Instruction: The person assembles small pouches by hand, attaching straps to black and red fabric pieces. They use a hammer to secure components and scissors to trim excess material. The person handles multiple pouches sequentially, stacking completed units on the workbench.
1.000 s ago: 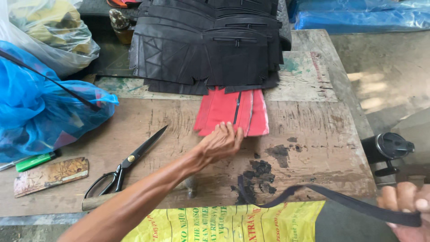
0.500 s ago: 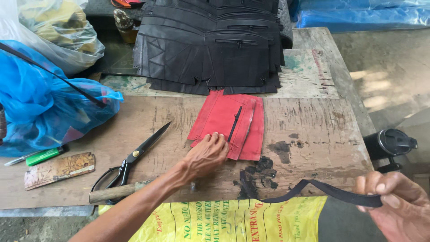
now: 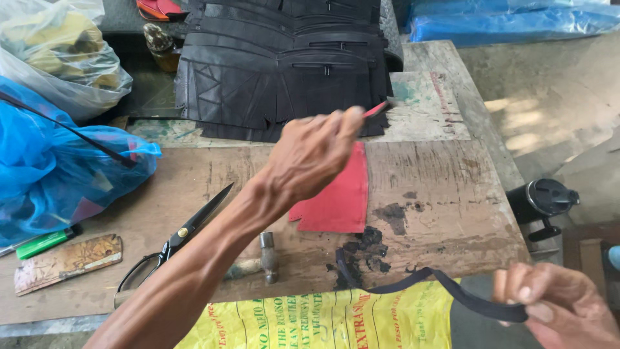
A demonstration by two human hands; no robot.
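Above the red pieces (image 3: pixel 336 194) on the desk (image 3: pixel 452 194), my left hand (image 3: pixel 310 155) was raised with its grip pinched shut on a thin red strip (image 3: pixel 376 110) — only the tip of it showed past my fingertips, over the edge of the stacked black panels (image 3: pixel 284 71) at the far side. My right hand (image 3: pixel 555 304) was low at the near right corner, fingers closed on one end of a black strap (image 3: pixel 445 287) that curved back toward the desk edge and the dark stain (image 3: pixel 361 252) there.

To handle this well, I judged that the pinch on the red strip wanted to stay light but firm, close to its end, so the strip would not twist or slip out. The strap in my right hand looked slack, so I thought it best kept clear of the red pieces rather than dragged across them.

Under my left forearm lay a hammer (image 3: pixel 268 258) and, just beside it, black-handled scissors (image 3: pixel 174 245) with the blades pointing away from me. Farther left sat a green lighter (image 3: pixel 45 242), a worn flat block (image 3: pixel 68 262) and a blue plastic bag (image 3: pixel 58 174) — a clear bag (image 3: pixel 58 58) stood behind it. A yellow printed sack (image 3: pixel 323 320) hung over the near edge.
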